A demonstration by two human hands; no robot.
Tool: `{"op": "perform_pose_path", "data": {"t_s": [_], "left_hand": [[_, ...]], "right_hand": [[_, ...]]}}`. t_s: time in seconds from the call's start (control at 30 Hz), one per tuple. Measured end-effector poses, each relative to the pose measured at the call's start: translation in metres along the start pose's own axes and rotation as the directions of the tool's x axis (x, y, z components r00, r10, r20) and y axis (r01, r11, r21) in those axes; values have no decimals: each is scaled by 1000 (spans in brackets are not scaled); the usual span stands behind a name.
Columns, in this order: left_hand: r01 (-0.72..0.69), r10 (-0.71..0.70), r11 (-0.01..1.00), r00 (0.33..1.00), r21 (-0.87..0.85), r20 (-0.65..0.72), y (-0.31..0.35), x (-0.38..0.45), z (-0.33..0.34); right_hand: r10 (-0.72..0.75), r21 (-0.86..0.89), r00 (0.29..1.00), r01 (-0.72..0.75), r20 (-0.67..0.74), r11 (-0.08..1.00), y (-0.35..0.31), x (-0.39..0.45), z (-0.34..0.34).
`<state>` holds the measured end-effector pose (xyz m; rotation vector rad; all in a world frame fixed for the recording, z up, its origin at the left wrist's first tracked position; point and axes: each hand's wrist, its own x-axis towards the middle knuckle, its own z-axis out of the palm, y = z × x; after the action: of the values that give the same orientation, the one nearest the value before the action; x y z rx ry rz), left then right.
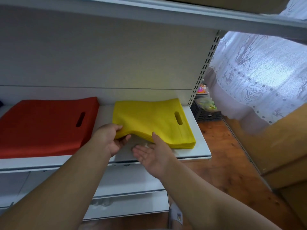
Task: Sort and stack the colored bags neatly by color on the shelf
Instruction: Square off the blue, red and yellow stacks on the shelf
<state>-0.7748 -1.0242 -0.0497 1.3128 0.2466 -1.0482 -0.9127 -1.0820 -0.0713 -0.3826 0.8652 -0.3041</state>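
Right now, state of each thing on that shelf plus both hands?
Red bags: flat stack, left on the shelf, untouched.
Yellow bags: stack on the right, near left corner lifted, the rest lying flat.
Left hand: grips the lifted corner of the yellow bags.
Right hand: open, palm up, at the front edge of the yellow bags, thumb against it.

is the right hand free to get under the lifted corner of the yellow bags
Probably yes: the right hand lies open, palm up, beside the yellow bag stack, whose near corner the left hand holds raised, nothing between.
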Motion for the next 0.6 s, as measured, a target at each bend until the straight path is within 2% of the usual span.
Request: {"op": "perform_pose_path", "data": {"t_s": [0.1,0.2,0.27,0.3,0.37,0.43,0.47,0.53,0.6], "left_hand": [[-13,14,999,1000,48,-27,-1,4,-5],[-27,31,998,997,56,-70,-3,11,-14],[-32,34,999,997,29,-72,-4,12,-18],[-40,41,999,997,21,-68,-6,12,-20],[-90,91,994,996,55,-9,-7,9,-27],[-213,193,956,974,200,115,-12,13,-42],[-287,238,899,954,332,180,-14,12,-50],[-452,343,664,892,596,295,-18,7,-61],[-551,449,409,815,727,366,-23,7,-65]], "right_hand": [[-86,269,996,93,-36,959,-29,8,-9],[-226,308,956,275,-185,911,-64,11,-29],[-303,189,921,352,-246,917,-83,12,-49],[-337,71,908,364,-249,929,-91,10,-60],[-397,-292,892,329,-214,898,-101,3,-81],[-438,-650,893,269,-109,711,-105,-3,-102],[-452,-780,892,263,-28,567,-105,-7,-108],[-473,-944,873,246,117,219,-109,-10,-113],[-495,-970,835,223,241,-96,-112,-11,-111]]}}
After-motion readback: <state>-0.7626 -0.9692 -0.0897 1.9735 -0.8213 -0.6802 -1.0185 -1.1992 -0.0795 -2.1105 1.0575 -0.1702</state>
